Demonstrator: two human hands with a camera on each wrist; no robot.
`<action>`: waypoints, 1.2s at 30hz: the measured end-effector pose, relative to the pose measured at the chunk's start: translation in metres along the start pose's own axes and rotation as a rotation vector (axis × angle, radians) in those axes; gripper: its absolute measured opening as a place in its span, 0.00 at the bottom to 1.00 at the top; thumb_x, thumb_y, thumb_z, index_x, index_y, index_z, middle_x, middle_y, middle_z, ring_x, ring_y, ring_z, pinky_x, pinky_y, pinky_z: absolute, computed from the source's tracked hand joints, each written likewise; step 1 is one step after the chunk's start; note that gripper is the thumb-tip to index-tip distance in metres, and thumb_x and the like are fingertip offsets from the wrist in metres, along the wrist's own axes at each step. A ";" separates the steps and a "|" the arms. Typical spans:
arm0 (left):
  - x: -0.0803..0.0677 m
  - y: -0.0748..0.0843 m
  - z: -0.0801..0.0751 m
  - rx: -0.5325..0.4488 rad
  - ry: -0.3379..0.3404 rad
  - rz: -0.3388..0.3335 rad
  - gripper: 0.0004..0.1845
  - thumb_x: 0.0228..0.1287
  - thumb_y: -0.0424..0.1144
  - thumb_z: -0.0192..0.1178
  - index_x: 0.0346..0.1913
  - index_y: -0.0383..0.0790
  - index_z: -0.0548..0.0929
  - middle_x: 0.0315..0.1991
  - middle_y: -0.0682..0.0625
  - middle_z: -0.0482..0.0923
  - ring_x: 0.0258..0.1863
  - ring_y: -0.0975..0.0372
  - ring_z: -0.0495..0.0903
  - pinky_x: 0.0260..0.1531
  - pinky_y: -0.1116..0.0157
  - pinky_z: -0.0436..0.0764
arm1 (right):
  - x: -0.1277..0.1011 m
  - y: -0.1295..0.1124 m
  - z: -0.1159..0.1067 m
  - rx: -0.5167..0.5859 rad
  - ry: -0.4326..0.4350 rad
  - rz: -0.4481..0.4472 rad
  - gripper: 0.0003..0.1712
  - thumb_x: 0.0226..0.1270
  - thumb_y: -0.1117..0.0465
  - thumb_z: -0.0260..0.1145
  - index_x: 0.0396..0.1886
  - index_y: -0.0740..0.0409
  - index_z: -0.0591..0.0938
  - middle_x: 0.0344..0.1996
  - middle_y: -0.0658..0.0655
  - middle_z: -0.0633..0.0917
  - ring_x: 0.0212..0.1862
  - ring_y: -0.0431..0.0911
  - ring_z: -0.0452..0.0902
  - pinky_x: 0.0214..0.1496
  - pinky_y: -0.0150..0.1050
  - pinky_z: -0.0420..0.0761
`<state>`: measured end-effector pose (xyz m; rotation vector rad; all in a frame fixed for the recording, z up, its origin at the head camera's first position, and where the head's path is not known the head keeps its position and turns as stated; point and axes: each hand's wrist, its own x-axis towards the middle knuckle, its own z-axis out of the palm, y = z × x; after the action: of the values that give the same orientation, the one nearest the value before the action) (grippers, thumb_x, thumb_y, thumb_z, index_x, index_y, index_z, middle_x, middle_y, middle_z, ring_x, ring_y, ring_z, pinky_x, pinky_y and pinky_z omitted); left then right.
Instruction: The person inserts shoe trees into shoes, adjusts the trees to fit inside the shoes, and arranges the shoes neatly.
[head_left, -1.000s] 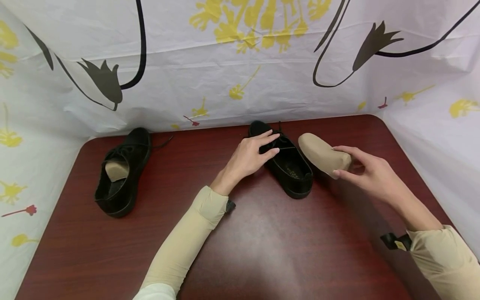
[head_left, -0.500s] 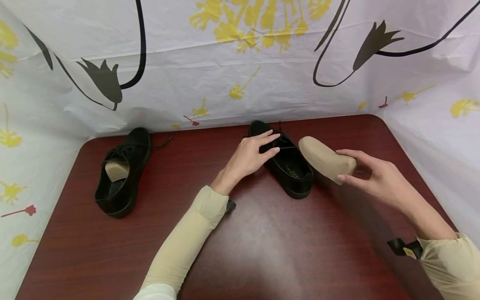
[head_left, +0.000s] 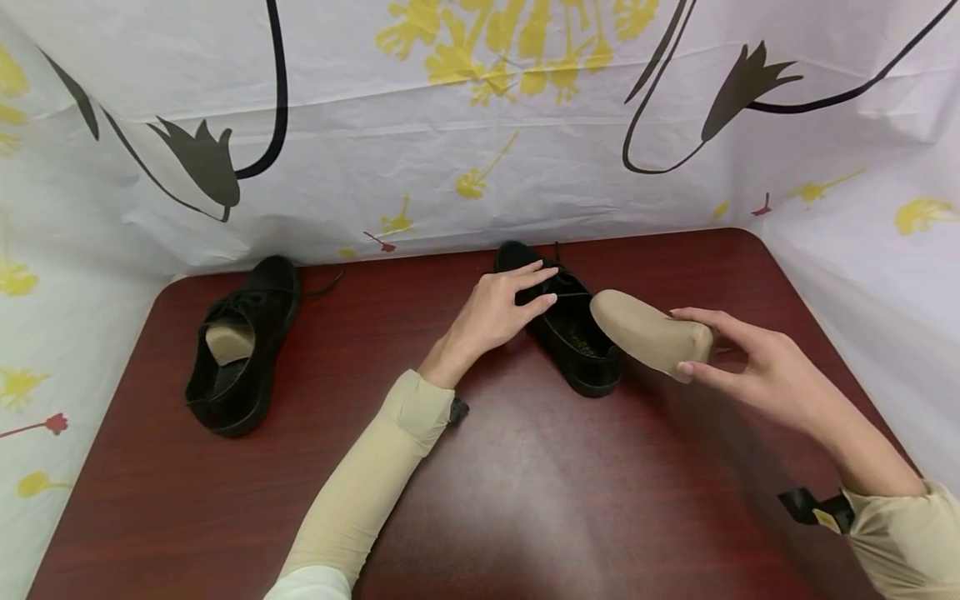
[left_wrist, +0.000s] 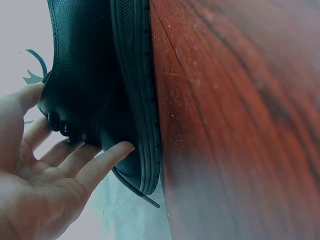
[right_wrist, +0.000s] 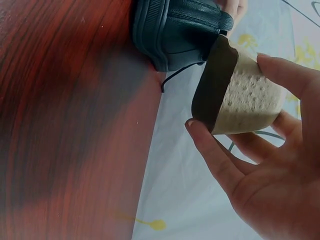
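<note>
A black lace-up shoe (head_left: 581, 354) lies on the dark red table (head_left: 525, 500), toe pointing away. My left hand (head_left: 536, 287) rests on its laced front with fairly straight fingers; in the left wrist view the fingertips (left_wrist: 117, 149) touch the shoe's side (left_wrist: 95, 75). My right hand (head_left: 738, 367) pinches a tan insole (head_left: 648, 333) by its heel end, held curled just right of the shoe, its front tip over the shoe's opening. In the right wrist view the insole (right_wrist: 240, 95) bends between thumb and fingers (right_wrist: 210, 155), close to the shoe (right_wrist: 180, 30).
A second black shoe (head_left: 240, 392) lies at the table's left, with a tan insole (head_left: 228, 342) sticking up out of it. A white sheet printed with yellow and black flowers (head_left: 450, 150) walls the table at the back and both sides.
My right hand has lowered the insole a little and brought its front tip left, towards the shoe's opening. The left hand and both shoes stayed put.
</note>
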<state>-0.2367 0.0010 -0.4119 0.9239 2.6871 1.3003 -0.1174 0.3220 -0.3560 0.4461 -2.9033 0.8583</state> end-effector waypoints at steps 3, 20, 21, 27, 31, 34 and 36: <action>0.000 0.001 -0.001 0.002 -0.001 0.008 0.24 0.73 0.51 0.58 0.69 0.52 0.75 0.71 0.48 0.68 0.06 0.61 0.65 0.24 0.67 0.68 | -0.001 -0.001 0.000 0.041 -0.019 -0.007 0.43 0.54 0.61 0.80 0.69 0.35 0.75 0.54 0.46 0.84 0.45 0.25 0.78 0.42 0.17 0.74; -0.001 -0.001 -0.002 -0.007 -0.001 0.016 0.24 0.73 0.50 0.58 0.69 0.52 0.75 0.71 0.46 0.68 0.06 0.61 0.66 0.26 0.67 0.67 | 0.002 -0.014 -0.006 0.055 -0.046 -0.117 0.50 0.54 0.67 0.78 0.75 0.38 0.67 0.62 0.45 0.79 0.45 0.28 0.79 0.44 0.19 0.77; -0.001 -0.001 -0.002 -0.008 -0.003 0.016 0.24 0.73 0.51 0.58 0.69 0.52 0.75 0.71 0.46 0.68 0.06 0.61 0.65 0.25 0.67 0.67 | 0.002 -0.015 -0.006 0.061 -0.059 -0.108 0.50 0.55 0.66 0.78 0.75 0.37 0.66 0.62 0.45 0.79 0.46 0.28 0.79 0.44 0.20 0.77; -0.001 -0.002 -0.001 -0.015 -0.012 0.008 0.25 0.73 0.52 0.57 0.70 0.53 0.74 0.72 0.47 0.67 0.06 0.62 0.58 0.20 0.67 0.67 | 0.003 -0.021 -0.002 0.076 -0.103 -0.116 0.51 0.57 0.65 0.77 0.76 0.36 0.64 0.63 0.48 0.78 0.46 0.30 0.80 0.43 0.23 0.80; -0.001 -0.003 -0.001 -0.015 -0.013 0.006 0.25 0.73 0.52 0.57 0.70 0.53 0.74 0.72 0.47 0.67 0.06 0.62 0.57 0.21 0.67 0.67 | 0.004 -0.023 0.000 0.058 -0.095 -0.143 0.52 0.57 0.65 0.77 0.77 0.37 0.63 0.63 0.49 0.78 0.45 0.30 0.79 0.44 0.21 0.79; -0.001 -0.003 -0.001 -0.013 -0.009 0.006 0.25 0.73 0.52 0.57 0.70 0.53 0.75 0.71 0.48 0.68 0.06 0.62 0.57 0.22 0.67 0.67 | 0.004 -0.025 0.001 0.036 -0.087 -0.158 0.52 0.58 0.65 0.77 0.77 0.36 0.62 0.64 0.48 0.78 0.46 0.31 0.79 0.45 0.20 0.77; -0.001 -0.003 -0.001 -0.016 -0.007 0.004 0.25 0.73 0.52 0.58 0.69 0.54 0.75 0.71 0.49 0.68 0.06 0.63 0.58 0.23 0.67 0.67 | 0.004 -0.027 0.001 0.023 -0.087 -0.153 0.51 0.59 0.64 0.76 0.77 0.35 0.62 0.64 0.48 0.77 0.45 0.31 0.80 0.45 0.19 0.77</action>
<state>-0.2377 -0.0014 -0.4135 0.9304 2.6669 1.3145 -0.1133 0.2990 -0.3423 0.7146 -2.8917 0.8715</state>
